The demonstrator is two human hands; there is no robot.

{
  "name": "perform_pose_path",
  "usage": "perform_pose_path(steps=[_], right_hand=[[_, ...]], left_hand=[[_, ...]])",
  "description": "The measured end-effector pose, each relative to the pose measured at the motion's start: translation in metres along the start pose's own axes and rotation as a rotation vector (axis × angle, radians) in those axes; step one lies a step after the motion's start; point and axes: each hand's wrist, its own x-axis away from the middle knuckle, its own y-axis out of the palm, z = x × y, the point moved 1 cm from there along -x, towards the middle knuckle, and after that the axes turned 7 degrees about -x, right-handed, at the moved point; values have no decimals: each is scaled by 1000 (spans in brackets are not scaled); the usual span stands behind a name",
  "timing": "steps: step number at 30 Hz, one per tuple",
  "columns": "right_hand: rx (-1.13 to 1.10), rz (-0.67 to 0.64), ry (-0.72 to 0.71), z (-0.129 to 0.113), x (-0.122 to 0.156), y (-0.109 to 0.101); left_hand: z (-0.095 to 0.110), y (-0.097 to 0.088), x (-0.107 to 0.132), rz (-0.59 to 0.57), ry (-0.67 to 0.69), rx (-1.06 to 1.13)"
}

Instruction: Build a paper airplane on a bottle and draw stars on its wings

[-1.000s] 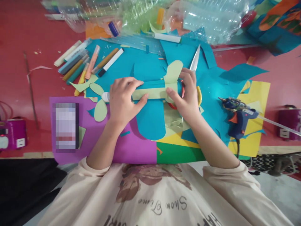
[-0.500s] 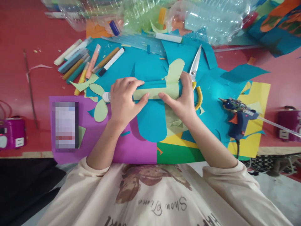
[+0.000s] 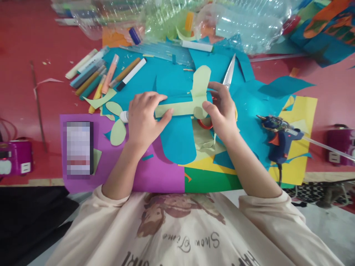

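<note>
Red table (image 3: 22, 48) carries a heavy spread of craft material, with clear plastic bottles (image 3: 244, 22) along the far side and loose markers (image 3: 133, 74) at far left. Blue paper model (image 3: 179, 144) lies at the centre, crosswise before the person, its broad wing extending toward the near side. Left hand (image 3: 143, 117) is part-closed round the model's left portion, thumb on the near side and fingers over the far side, apparently to keep the body from rolling. White cap (image 3: 124, 116) protrudes left of that hand, with pale green petals (image 3: 118, 133) beside it; these sit clear of the palm, which likely spares them from bending. Right hand (image 3: 222, 112) is half-open at the right end, thumb against the pale green tail piece (image 3: 201, 83) where it meets the long strip (image 3: 174, 109), seemingly to press the paper flat; whether its fingers grip anything cannot be told, as they are partly hidden. Scissors (image 3: 229, 75) lie just beyond the right hand, blades pointing far. Glue gun (image 3: 283, 142) rests farther right, within reach yet well apart from both hands, presumably for safety. Phone (image 3: 79, 147) lies near left on purple sheet (image 3: 155, 177).
</note>
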Motion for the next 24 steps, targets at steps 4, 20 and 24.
perform_pose_path(steps=[4,20,24], right_hand=[[5,6,36,1,-2,-4],[-33,-69,30,6,-11,3],[-204,-131,89,7,-12,-2]], left_hand=[[-3,-7,-2,-61,-6,-2],[6,-23,26,-347,151,53],[12,-15,32,-284,134,-15]])
